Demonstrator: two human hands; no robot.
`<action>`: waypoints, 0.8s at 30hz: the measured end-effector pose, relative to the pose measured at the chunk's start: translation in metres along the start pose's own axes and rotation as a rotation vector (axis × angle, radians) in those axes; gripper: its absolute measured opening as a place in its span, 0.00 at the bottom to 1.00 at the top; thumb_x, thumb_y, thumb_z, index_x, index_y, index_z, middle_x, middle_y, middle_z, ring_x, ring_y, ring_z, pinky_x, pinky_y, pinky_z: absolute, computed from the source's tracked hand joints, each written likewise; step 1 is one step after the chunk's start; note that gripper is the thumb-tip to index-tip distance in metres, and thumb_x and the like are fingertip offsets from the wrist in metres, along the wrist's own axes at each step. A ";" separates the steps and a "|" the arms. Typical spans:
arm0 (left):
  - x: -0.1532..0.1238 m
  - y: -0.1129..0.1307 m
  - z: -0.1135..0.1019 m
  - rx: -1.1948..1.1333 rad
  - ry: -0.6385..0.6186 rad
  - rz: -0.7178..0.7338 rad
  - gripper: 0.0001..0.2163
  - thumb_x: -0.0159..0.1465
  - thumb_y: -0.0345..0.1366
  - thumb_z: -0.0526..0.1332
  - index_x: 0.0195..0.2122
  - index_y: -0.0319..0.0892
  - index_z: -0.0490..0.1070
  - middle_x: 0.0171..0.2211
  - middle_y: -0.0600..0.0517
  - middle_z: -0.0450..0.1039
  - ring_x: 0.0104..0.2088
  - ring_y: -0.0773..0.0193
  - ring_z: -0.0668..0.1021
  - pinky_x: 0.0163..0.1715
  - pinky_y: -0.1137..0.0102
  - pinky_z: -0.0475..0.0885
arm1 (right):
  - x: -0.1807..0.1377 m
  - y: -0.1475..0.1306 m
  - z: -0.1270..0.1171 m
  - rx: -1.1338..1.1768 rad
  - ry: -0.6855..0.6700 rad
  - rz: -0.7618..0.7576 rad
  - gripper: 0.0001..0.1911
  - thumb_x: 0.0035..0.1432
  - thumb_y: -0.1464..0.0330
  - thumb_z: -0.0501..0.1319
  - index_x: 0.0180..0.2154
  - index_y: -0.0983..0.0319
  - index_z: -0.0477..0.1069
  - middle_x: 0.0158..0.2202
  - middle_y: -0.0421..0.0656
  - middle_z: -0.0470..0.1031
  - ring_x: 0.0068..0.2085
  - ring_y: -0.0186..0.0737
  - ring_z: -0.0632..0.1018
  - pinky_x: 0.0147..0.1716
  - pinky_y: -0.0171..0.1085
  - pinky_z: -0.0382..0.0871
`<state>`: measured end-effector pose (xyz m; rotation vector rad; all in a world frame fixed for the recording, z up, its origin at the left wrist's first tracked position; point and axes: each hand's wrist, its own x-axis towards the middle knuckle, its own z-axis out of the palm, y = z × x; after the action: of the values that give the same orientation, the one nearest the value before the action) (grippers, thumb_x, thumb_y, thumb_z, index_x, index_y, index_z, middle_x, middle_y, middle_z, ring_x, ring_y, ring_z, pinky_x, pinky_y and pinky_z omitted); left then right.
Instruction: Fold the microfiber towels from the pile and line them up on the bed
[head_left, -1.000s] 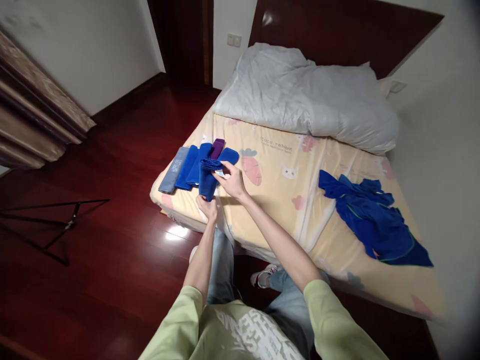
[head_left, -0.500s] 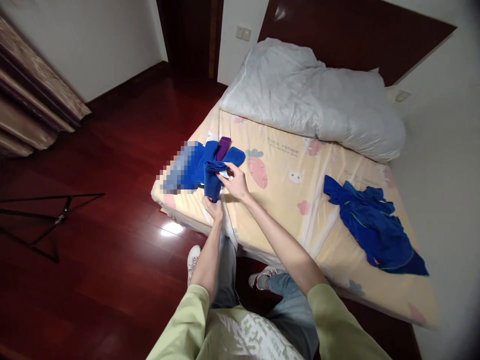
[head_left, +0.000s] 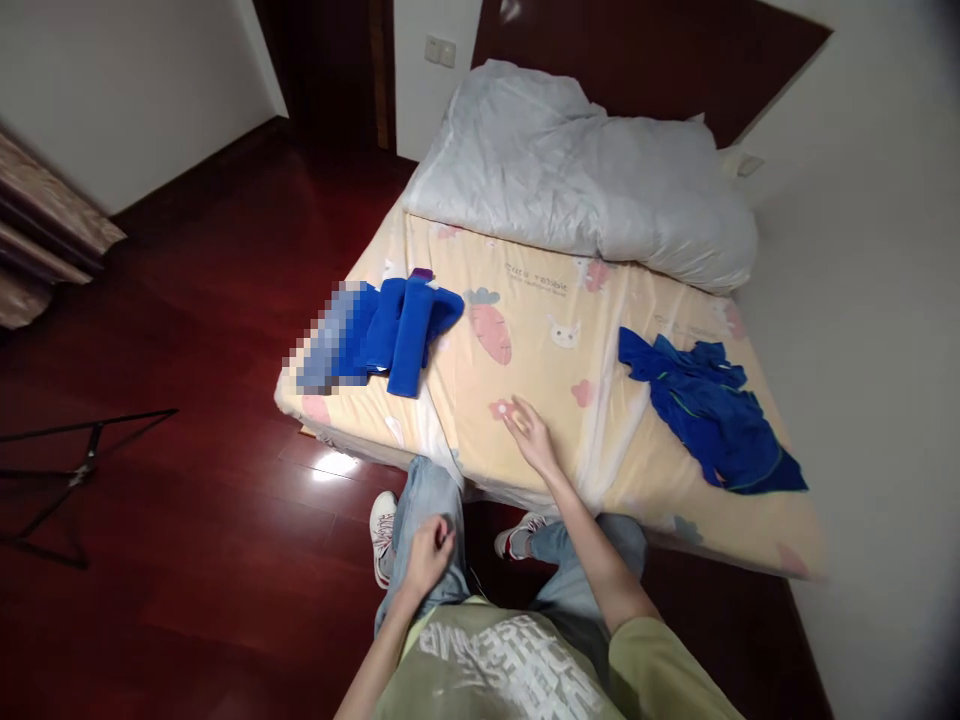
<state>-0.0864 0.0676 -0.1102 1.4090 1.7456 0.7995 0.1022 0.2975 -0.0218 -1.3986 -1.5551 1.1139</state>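
Note:
A rolled blue garment (head_left: 411, 338) lies lengthwise across other folded blue clothes (head_left: 381, 325) on the bed's left part. A small purple piece (head_left: 422, 274) shows at its far end. My left hand (head_left: 430, 553) hovers over my jeans, its fingers curled in, with no object visible in it. My right hand (head_left: 531, 437) is above the bedsheet near a printed flower, fingers apart and nothing in them. Further right, a crumpled blue shirt (head_left: 712, 410) with green trim is spread loosely on the bed.
A pale grey quilt (head_left: 585, 170) is bunched by the dark headboard (head_left: 645, 60). The patterned bedsheet (head_left: 517, 300) covers the bed. On the floor to the left stands a black metal stand (head_left: 86, 465). The pile's left side is pixelated.
The rolled blue garment has left both hands and rests on the pile. My left hand has drawn back toward my body; my right hand has moved right and nearer me.

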 end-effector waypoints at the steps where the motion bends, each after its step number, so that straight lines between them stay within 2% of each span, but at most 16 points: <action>1: -0.010 -0.002 0.003 0.080 -0.099 0.063 0.08 0.65 0.32 0.57 0.28 0.47 0.65 0.29 0.51 0.71 0.36 0.57 0.73 0.38 0.64 0.66 | -0.028 0.020 -0.025 -0.017 0.041 0.062 0.26 0.59 0.51 0.64 0.55 0.57 0.76 0.60 0.55 0.76 0.61 0.56 0.78 0.64 0.55 0.70; 3: -0.015 -0.004 0.004 0.236 -0.206 0.137 0.06 0.65 0.30 0.57 0.31 0.46 0.68 0.33 0.49 0.74 0.41 0.54 0.74 0.43 0.62 0.65 | -0.086 0.053 -0.073 -0.100 0.138 0.164 0.17 0.59 0.52 0.62 0.44 0.53 0.80 0.50 0.51 0.83 0.54 0.57 0.83 0.58 0.55 0.76; 6: 0.004 0.002 0.009 0.427 -0.232 0.150 0.06 0.67 0.31 0.56 0.35 0.43 0.72 0.38 0.47 0.76 0.44 0.52 0.74 0.44 0.61 0.64 | -0.170 0.085 -0.127 -0.292 0.326 0.235 0.13 0.56 0.54 0.59 0.34 0.49 0.79 0.41 0.46 0.84 0.48 0.60 0.84 0.55 0.60 0.77; 9: 0.023 0.008 0.018 0.563 -0.237 0.163 0.08 0.69 0.33 0.56 0.39 0.42 0.75 0.42 0.46 0.78 0.47 0.50 0.74 0.45 0.61 0.63 | -0.226 0.100 -0.148 -0.368 0.443 0.182 0.12 0.56 0.58 0.57 0.32 0.50 0.80 0.42 0.46 0.84 0.51 0.61 0.83 0.58 0.64 0.75; 11: 0.026 0.010 0.022 0.609 -0.244 0.165 0.10 0.70 0.34 0.55 0.41 0.42 0.76 0.44 0.45 0.78 0.48 0.50 0.74 0.46 0.61 0.63 | -0.242 0.106 -0.148 -0.364 0.481 0.123 0.13 0.58 0.62 0.56 0.33 0.50 0.81 0.44 0.46 0.84 0.55 0.59 0.82 0.60 0.63 0.74; 14: 0.025 0.008 0.024 0.631 -0.228 0.163 0.11 0.70 0.35 0.54 0.41 0.42 0.77 0.44 0.45 0.79 0.47 0.50 0.74 0.45 0.61 0.64 | -0.238 0.112 -0.145 -0.366 0.523 0.075 0.15 0.59 0.66 0.56 0.35 0.49 0.82 0.46 0.46 0.84 0.54 0.57 0.82 0.59 0.60 0.75; 17: 0.024 0.005 0.023 0.620 -0.204 0.186 0.12 0.70 0.36 0.54 0.39 0.42 0.76 0.41 0.45 0.79 0.46 0.50 0.74 0.44 0.61 0.64 | -0.214 0.117 -0.159 -0.395 0.546 0.071 0.16 0.60 0.68 0.56 0.40 0.50 0.83 0.51 0.47 0.82 0.56 0.55 0.81 0.60 0.59 0.74; 20: 0.028 0.005 0.023 0.610 -0.189 0.208 0.12 0.69 0.37 0.53 0.37 0.42 0.76 0.39 0.46 0.79 0.43 0.51 0.75 0.43 0.61 0.65 | -0.176 0.121 -0.196 -0.468 0.633 0.112 0.17 0.62 0.68 0.56 0.46 0.55 0.82 0.59 0.50 0.78 0.62 0.55 0.76 0.66 0.58 0.67; 24: 0.034 0.007 0.026 0.601 -0.155 0.196 0.11 0.67 0.38 0.54 0.34 0.43 0.76 0.37 0.46 0.80 0.40 0.51 0.76 0.42 0.61 0.66 | -0.103 0.120 -0.270 -0.586 0.729 0.150 0.21 0.63 0.70 0.55 0.54 0.62 0.80 0.67 0.53 0.68 0.68 0.53 0.67 0.70 0.53 0.59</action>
<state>-0.0651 0.1031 -0.1235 1.9991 1.8229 0.2452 0.4070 0.2302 -0.0420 -2.0330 -1.2677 0.1323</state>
